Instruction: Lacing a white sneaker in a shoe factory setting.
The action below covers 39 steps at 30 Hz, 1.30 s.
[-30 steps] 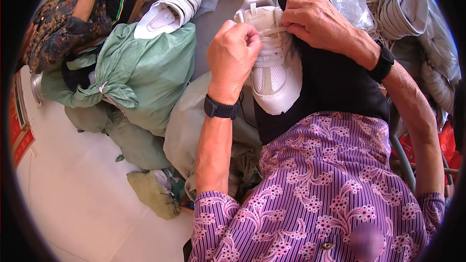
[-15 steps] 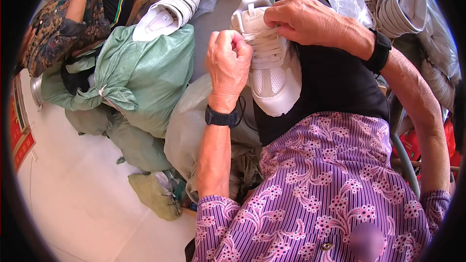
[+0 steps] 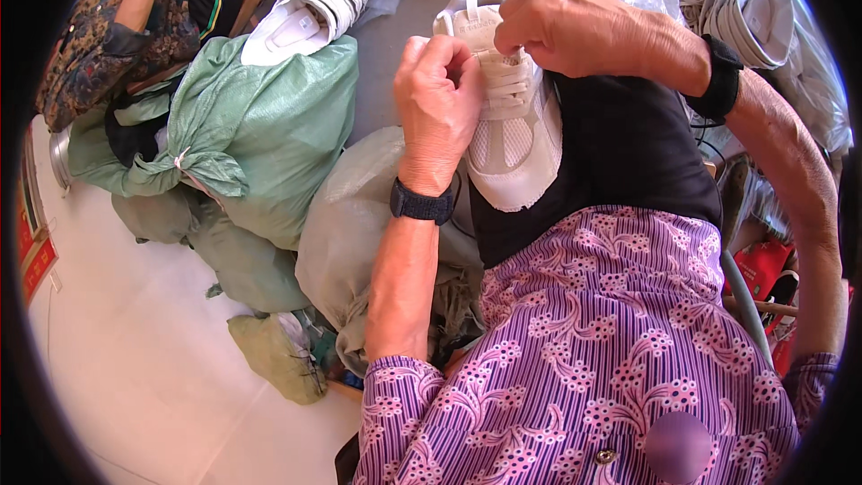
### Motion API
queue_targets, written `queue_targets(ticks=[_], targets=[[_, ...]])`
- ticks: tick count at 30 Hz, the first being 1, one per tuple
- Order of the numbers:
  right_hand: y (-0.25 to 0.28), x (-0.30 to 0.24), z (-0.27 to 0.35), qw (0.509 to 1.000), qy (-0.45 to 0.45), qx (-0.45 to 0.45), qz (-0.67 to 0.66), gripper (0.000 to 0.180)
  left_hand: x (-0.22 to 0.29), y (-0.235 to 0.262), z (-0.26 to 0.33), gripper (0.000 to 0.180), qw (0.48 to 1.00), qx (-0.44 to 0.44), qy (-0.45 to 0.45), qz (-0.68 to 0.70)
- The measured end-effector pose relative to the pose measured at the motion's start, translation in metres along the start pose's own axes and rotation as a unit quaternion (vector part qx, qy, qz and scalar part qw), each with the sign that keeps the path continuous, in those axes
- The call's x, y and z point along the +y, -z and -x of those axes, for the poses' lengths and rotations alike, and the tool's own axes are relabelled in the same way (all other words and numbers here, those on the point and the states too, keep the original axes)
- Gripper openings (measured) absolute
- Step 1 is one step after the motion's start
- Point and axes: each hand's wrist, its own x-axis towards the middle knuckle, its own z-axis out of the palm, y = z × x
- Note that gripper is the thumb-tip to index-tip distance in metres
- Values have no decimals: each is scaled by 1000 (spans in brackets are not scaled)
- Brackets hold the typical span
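I have one white shoe upper (image 3: pixel 514 117) on my lap. Two black wristbands (image 3: pixel 422 204) sit on my wrists. One green sack (image 3: pixel 260 126) lies beside me.

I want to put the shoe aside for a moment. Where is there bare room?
The pale floor left of the green woven sacks is bare, as is a grey strip above the left hand. The lap under the white mesh shoe and right hand is crowded.

- Big green woven sack (image 3: pixel 260 117) slumped on the pale floor (image 3: pixel 135 377)
- Grey sack (image 3: pixel 359 224) just beside it
- White shoe uppers (image 3: pixel 314 4) stacked behind
- Purple patterned shirt (image 3: pixel 611 359) fills the foreground
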Motion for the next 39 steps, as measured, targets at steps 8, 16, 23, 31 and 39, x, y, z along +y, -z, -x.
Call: queue_targets(ticks=[8, 16, 23, 31, 39], targets=[[14, -9, 18, 926, 209, -90, 302, 8, 0, 10, -4, 4, 990, -61, -116, -49], [5, -1, 37, 985, 81, -75, 129, 6, -19, 10, -3, 14, 997, -11, -25, 73], [2, -7, 14, 989, -146, -8, -2, 18, -23, 14, -24, 14, 981, -48, -177, -69], [12, -11, -6, 967, -186, -175, -17, 17, -21, 26, -35, 11, 971, -139, -165, -97], [7, -1, 7, 973, -18, -74, 218, 9, -19, 29, -29, 15, 984, -155, -86, -31]])
